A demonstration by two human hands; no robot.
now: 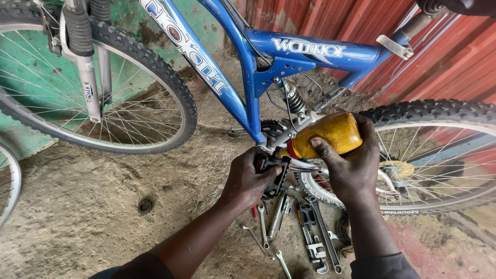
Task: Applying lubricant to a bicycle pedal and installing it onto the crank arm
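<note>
The left hand (247, 178) clamps the black pedal (275, 174) at the blue bicycle (248, 77)'s crank while the right hand (351, 165) grips a yellow bottle (330, 135), tipped toward it, oiling seemingly underway, wrenches (310, 232) lying unused below.

Dark sleeves (pushed up), bare forearms

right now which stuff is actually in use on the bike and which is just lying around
In use:
- left hand gripping the black pedal
- right hand tipping the yellow bottle at the crank area
- blue bicycle

Lying about:
- spanners on the ground
- adjustable wrench
- another wheel at the left edge
</note>
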